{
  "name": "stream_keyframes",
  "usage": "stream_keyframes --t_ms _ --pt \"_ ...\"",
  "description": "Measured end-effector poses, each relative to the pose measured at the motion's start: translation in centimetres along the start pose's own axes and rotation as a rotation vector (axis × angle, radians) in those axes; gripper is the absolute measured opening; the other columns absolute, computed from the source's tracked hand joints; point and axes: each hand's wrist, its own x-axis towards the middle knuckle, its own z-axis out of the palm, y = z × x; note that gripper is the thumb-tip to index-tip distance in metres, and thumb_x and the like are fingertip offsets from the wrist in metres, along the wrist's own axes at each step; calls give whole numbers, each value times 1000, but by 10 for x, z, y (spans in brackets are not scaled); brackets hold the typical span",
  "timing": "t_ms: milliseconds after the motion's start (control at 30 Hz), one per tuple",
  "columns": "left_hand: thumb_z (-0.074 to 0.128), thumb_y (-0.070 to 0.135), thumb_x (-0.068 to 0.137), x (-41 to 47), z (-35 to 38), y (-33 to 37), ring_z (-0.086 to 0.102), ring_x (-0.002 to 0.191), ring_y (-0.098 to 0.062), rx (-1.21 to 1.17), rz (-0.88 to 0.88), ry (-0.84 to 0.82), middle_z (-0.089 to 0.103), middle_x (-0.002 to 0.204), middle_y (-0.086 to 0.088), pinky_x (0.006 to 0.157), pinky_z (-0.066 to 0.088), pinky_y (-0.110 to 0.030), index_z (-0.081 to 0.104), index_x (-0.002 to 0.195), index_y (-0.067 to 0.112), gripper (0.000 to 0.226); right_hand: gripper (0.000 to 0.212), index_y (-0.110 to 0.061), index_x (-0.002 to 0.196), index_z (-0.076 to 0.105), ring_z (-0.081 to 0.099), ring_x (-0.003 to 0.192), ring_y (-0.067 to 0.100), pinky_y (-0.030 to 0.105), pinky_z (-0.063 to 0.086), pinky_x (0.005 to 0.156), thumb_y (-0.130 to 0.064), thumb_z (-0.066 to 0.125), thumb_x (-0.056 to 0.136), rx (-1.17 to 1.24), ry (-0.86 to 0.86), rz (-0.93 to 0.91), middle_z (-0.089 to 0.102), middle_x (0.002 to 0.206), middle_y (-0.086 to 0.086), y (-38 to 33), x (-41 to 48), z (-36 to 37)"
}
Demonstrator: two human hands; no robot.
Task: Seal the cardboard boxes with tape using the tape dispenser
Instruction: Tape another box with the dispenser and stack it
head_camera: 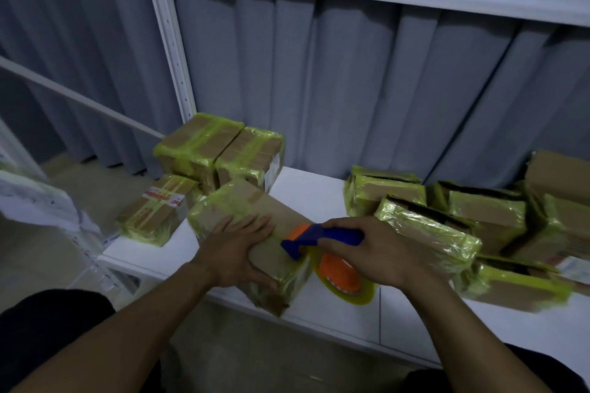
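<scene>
The left hand (238,252) pressed the box (245,198), fingers flat; the right hand (376,252) had its fingers clamped on the tape dispenser (319,238); a steady, firm pull seemed best.

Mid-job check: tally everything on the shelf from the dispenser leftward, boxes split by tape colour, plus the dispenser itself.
Boxes with yellow-green tape only: 3
Box with red-and-white tape too: 1
Tape dispenser: 1
Total: 5
</scene>
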Motion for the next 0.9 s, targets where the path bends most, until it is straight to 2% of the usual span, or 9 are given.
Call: stream_keyframes --t_ms 67,133,267,400,467,533,667,800,900 --pt "40 101 59 0 0 -1 -3 151 -5 14 0 3 -7 162 23 121 -5 -41 1 156 42 120 27 -45 117 71 61 93 -11 4 45 70 -53 70 91 -24 -2 21 69 106 -28 7 -9 -8" --pt "38 102 59 0 -1 0 -3 151 -6 30 0 4 -8 163 22 121 -5 -42 0 156 42 121 33 -44 123 69 61 93 -11 1 42 67 -54 69 91 -56 -13 30 68 109 -26 12 -15 -8" --pt "37 102 60 -1 -4 4 -7 151 -6 30 -2 -10 -11 162 22 121 -7 -44 -3 156 41 121 39 -45 126 68 63 95 -6 5 43 68 -58 70 89 -73 -18 35 68 113 -23 17 -17 -4" --pt "46 101 57 -3 -9 11 -6 151 -8 -84 43 -50 -8 163 21 122 -9 -45 -9 155 42 127 41 -45 126 68 64 95 -5 8 47 73 -58 71 87 -65 -27 29 69 113 -23 21 -18 -3" --pt "48 100 56 -4 -9 25 -3 151 -5 -111 65 -64 -4 163 22 124 -3 -45 -6 156 43 127 43 -46 126 68 66 94 -4 13 51 75 -59 72 86 -58 -37 27 70 111 -22 23 -18 -2" --pt "45 100 59 -3 -6 37 -6 149 -2 -93 65 -54 -7 162 24 123 -4 -45 -2 156 42 122 45 -45 128 67 66 95 -5 17 55 80 -57 74 85 -40 -51 24 71 110 -22 25 -18 -4" --pt "20 100 59 -2 -2 43 -7 151 -6 -44 63 -41 -9 162 22 121 -6 -47 -1 156 42 115 51 -51 138 55 61 91 -13 7 46 73 -52 72 90 -126 -127 -2 65 102 -31 24 -23 -7" --pt "31 93 71 -2 -1 42 -7 151 -6 -41 50 -56 -8 163 21 120 -5 -48 0 156 43 103 65 -51 151 36 60 96 -4 13 46 81 -48 66 94 -170 -255 2 60 117 -23 24 -21 -2" --pt "27 94 67 -1 -2 42 -8 151 -8 -8 44 -94 -10 163 20 120 -5 -47 -2 156 42 108 59 -48 149 44 60 88 -3 13 43 76 -47 64 94 -198 -277 -15 62 113 -19 27 -21 1"
